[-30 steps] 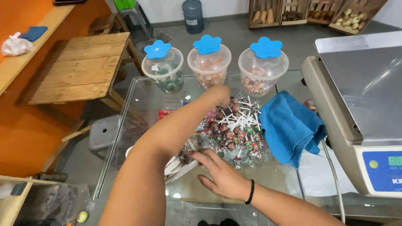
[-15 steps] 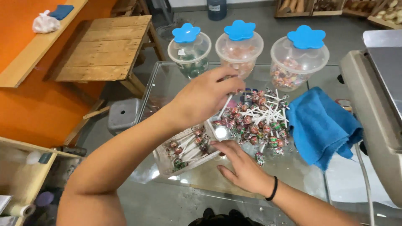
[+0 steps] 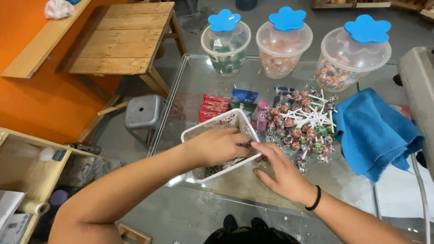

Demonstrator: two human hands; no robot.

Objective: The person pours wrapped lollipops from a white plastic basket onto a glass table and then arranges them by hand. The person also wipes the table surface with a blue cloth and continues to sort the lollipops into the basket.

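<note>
Fingers of the left hand [image 3: 221,145] curl together inside the white basket [image 3: 226,121] near the glass counter's [image 3: 190,81] front edge, apparently pinching lollipops. The right hand [image 3: 282,174], fingers apart, steadies the basket's right wall beside the lollipop pile [image 3: 300,124].

An orange wall [image 3: 40,104] is running along the left; a grey concrete floor [image 3: 135,149] is lying beneath; a wooden pallet table [image 3: 120,38] is standing by it; a small grey metal stool [image 3: 143,110] is sitting under the glass table [image 3: 199,77].
</note>
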